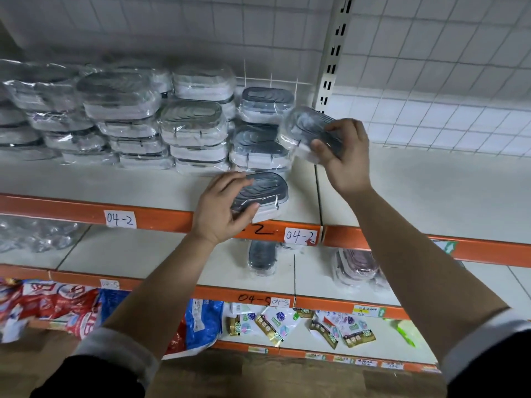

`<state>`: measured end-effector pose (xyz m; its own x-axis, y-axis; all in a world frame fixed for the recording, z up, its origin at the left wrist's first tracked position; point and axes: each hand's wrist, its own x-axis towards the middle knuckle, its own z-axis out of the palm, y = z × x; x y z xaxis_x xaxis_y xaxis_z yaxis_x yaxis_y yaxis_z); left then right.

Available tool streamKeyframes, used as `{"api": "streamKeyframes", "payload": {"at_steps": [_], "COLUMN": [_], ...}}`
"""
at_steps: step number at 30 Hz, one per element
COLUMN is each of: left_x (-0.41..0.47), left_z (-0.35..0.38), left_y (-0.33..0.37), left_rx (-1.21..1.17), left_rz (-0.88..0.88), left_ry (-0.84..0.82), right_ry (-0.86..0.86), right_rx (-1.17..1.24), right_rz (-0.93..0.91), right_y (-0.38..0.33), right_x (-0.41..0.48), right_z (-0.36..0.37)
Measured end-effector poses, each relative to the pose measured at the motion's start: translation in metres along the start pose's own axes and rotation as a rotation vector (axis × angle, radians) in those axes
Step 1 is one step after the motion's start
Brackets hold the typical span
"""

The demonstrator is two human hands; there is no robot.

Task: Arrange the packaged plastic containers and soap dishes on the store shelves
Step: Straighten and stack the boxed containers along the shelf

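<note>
Head view: your left hand grips a wrapped dish by its dark lid — it lies at the near edge of the shelf. Your right hand clasps a second dish, tilted in the air, just right of the stacks that fill the shelf's left.

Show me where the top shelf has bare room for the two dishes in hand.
Widest: the shelf board right of the slotted upright, bare back to the wire grid. Also a front strip between the stacks and the orange edge, left of the left hand. Crowded: back left, stacks touching.
</note>
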<state>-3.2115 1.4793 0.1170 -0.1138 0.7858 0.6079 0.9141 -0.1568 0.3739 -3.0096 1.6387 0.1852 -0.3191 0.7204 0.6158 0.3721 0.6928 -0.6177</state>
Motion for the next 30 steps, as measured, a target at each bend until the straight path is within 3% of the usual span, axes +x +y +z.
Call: {"api": "streamKeyframes", "payload": {"at_steps": [7,19,25,30], "left_x": [-0.001,-0.001,0.0,0.007], "left_z": [0.003,0.001,0.0,-0.005], "left_y": [-0.006,-0.009,-0.006,-0.007], "left_rx": [-0.003,0.003,-0.021,-0.18], "left_rz": [0.046,0.055,0.009,-0.151], "left_ry": [0.037,0.018,0.03,-0.121], "right_ry": [-0.238,-0.276,-0.245,-0.379], "right_rx": [-0.04,-0.206,-0.168,-0.405], "right_rz": [-0.218,-0.251,-0.051,0.158], "right_y": [-0.032,-0.03,-0.003,0.032], "right_x": [0.044,0.039,-0.004,-0.048], "right_z": [0.054,0.065,0.027,0.004]}}
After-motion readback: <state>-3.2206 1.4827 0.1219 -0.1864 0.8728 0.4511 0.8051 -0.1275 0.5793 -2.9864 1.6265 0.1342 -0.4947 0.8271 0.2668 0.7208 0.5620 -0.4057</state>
